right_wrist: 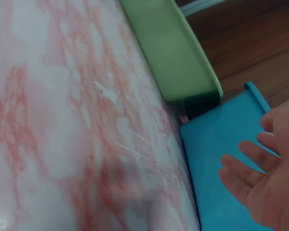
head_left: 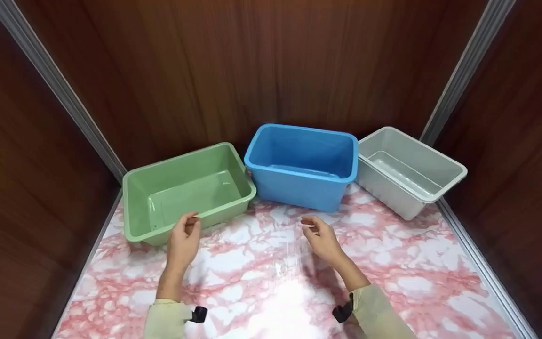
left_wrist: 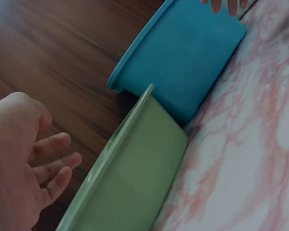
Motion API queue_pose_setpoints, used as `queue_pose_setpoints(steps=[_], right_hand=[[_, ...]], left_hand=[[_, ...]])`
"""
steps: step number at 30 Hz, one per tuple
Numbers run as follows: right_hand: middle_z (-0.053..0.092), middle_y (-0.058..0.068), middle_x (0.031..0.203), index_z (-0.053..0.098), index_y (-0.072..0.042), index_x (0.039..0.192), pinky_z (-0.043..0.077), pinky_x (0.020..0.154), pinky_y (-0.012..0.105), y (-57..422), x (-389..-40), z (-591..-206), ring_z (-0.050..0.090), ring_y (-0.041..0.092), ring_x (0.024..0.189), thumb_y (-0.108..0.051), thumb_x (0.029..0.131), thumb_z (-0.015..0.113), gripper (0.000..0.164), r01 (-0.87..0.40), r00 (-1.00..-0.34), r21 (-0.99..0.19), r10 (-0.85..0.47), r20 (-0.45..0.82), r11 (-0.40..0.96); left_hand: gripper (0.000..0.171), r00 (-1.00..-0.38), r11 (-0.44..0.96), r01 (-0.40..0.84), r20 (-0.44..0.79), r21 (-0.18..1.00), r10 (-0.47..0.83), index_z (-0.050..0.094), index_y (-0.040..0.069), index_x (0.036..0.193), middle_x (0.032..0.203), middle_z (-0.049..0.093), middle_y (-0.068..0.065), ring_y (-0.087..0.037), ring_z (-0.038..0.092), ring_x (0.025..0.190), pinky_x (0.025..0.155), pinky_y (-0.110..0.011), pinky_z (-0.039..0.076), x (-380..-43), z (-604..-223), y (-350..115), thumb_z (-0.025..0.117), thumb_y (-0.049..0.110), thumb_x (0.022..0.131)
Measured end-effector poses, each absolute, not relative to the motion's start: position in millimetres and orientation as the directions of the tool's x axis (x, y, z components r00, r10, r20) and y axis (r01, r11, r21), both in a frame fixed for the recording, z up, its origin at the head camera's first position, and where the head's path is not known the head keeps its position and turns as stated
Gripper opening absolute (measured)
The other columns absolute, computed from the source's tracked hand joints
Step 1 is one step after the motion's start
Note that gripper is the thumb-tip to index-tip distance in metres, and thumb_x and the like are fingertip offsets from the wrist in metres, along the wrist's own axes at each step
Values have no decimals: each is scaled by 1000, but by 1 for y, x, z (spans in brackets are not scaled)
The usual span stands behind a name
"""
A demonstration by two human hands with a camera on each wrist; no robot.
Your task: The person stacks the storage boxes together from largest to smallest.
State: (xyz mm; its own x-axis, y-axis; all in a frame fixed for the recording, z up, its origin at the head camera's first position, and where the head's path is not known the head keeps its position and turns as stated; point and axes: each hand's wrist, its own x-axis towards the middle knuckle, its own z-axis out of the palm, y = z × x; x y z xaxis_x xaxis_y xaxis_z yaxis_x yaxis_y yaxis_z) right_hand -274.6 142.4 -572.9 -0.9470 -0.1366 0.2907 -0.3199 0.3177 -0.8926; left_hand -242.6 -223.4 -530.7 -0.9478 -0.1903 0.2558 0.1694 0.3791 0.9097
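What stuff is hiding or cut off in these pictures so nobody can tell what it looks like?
- Head view: most of the floor inside the blue bin, hidden by its near wall.
- Left wrist view: the inside of the green bin, hidden by its own outer wall.
- Left wrist view: most of the right hand, cut off by the top edge.
- Head view: the rest of the left sleeve, cut off by the bottom edge.

From high up, the head view faces down toward the far edge of the tabletop [head_left: 243, 278]; the close, tilted wrist views share the green tub [left_wrist: 139, 166] and blue bin [left_wrist: 180, 60].
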Motion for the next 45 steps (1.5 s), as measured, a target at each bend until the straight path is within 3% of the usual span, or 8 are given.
queue_pose_setpoints(steps=[7, 14, 19, 23, 26, 36, 45], right_hand=[[66, 16, 112, 63, -1, 119, 51, 85, 45, 140, -287, -566, 64, 28, 95, -5, 95, 59, 25, -311, -948, -892, -167, 269, 328], [65, 20, 114, 63, -2, 119, 52, 84, 43, 138, -303, -565, 63, 30, 98, -3, 95, 57, 25, -297, -951, -888, -194, 242, 352], [66, 15, 112, 63, -4, 119, 52, 81, 39, 133, -315, -564, 63, 26, 97, -5, 96, 57, 24, -276, -956, -887, -204, 212, 370], [68, 10, 105, 64, 0, 117, 52, 81, 39, 128, -324, -561, 65, 26, 95, -7, 95, 59, 23, -283, -952, -885, -217, 213, 370], [68, 13, 102, 64, 3, 115, 51, 83, 39, 124, -331, -560, 65, 26, 94, -6, 95, 59, 23, -286, -951, -883, -225, 213, 371], [66, 21, 105, 63, 2, 117, 52, 75, 37, 115, -346, -553, 64, 27, 90, -11, 97, 58, 25, -223, -961, -905, -239, 142, 361], [65, 12, 115, 62, 0, 121, 50, 87, 41, 97, -366, -550, 59, 27, 107, -20, 99, 57, 31, -200, -951, -892, -300, 77, 406]], left_hand=[[29, -899, 445, 202, 345, 873, -269, 60, 4, 124, 113, 63, -11, -21, 57, 103, 83, -27, 47, -246, -516, -252, 56, 2, 95], [28, -871, 423, 206, 362, 882, -331, 61, 2, 122, 113, 62, -13, -22, 56, 100, 79, -25, 43, -252, -513, -277, 54, 1, 95], [32, -835, 463, 166, 374, 871, -404, 59, 1, 124, 120, 56, -14, -28, 53, 108, 84, -32, 44, -256, -511, -291, 54, -1, 92], [39, -784, 561, 46, 378, 827, -492, 56, 5, 129, 128, 52, -14, -32, 48, 117, 93, -45, 40, -259, -510, -302, 59, 6, 90], [46, -760, 611, -57, 363, 789, -539, 53, 7, 133, 132, 49, -16, -36, 44, 123, 99, -50, 34, -262, -511, -310, 62, 14, 89], [65, -787, 532, -298, 112, 793, -607, 33, 7, 149, 140, 37, -26, -46, 38, 125, 100, -58, 31, -268, -517, -332, 57, 27, 91], [77, -821, 406, -399, -123, 822, -557, 11, 1, 153, 145, 25, -36, -50, 29, 131, 108, -56, 23, -273, -521, -355, 50, 34, 95]])
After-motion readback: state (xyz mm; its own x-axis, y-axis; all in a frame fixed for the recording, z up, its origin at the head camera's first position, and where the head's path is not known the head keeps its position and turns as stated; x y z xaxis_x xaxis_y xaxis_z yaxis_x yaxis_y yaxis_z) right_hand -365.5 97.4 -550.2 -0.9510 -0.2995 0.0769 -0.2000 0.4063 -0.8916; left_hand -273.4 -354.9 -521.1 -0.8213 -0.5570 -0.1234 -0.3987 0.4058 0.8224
